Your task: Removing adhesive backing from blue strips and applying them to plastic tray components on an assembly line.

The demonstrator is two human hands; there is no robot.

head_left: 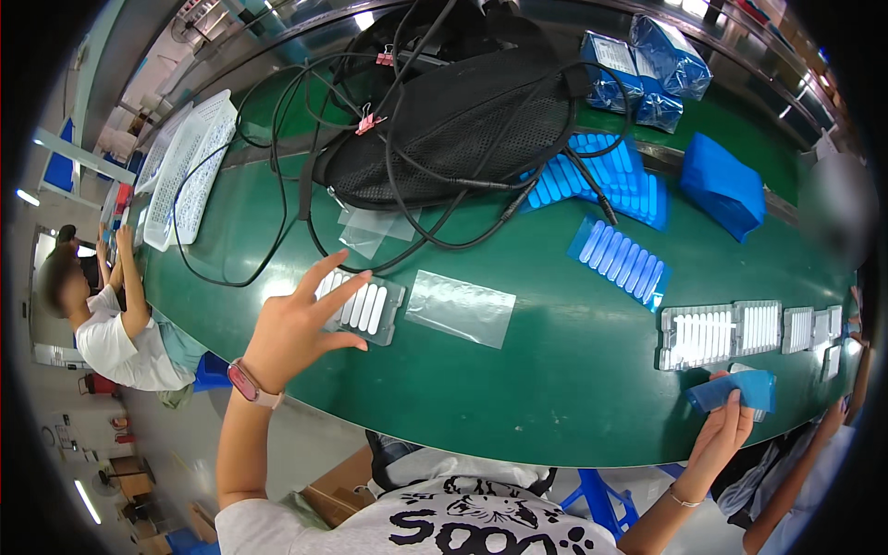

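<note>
My left hand (294, 331) is spread over a clear plastic tray (387, 324) of white strips. The thumb and fingers are apart, partly covering the tray; whether they touch it I cannot tell. Just right of that tray lies a flat clear plastic bag (462, 308). At the right, my right hand (721, 428) pinches a blue film sheet (731, 392) near the table's front edge. Behind the sheet stands a row of clear trays with white strips (700, 337). A blue sheet bearing pale oblong strips (620, 261) lies farther back, left of the row.
A black mesh bag (453, 120) with looping black cables spans the back of the green table (555, 398). More blue strip sheets (606, 180), a blue folded packet (723, 188) and wrapped blue packs (638, 74) lie behind. White baskets (192, 176) stand left. Other people sit at both sides.
</note>
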